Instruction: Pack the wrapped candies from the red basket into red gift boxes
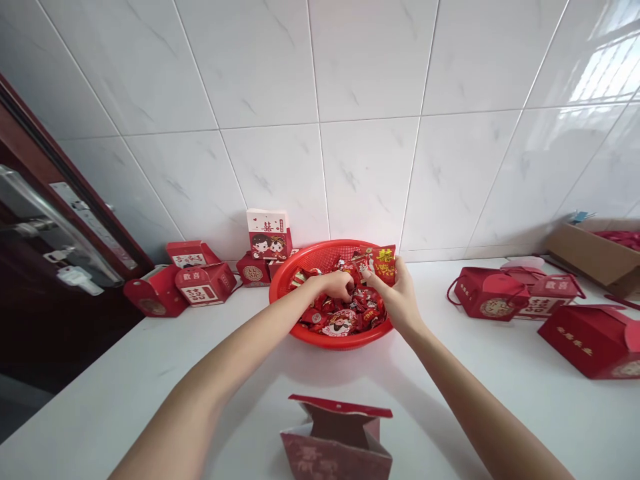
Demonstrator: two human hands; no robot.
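A red plastic basket full of wrapped candies stands against the tiled wall. Inside it, my left hand is closed, its fingers curled down among the candies; what they grip, if anything, is hidden. At the basket's right side my right hand pinches a red packet with gold characters between thumb and fingers. Nearer to me, an opened red paper box stands upright, its top flap tilted back and its mouth facing up.
Closed red gift boxes stand at the left, others at the right. Behind the basket, a pink-and-red box rests on smaller ones. A cardboard carton is at the far right, a dark door with keys at the left.
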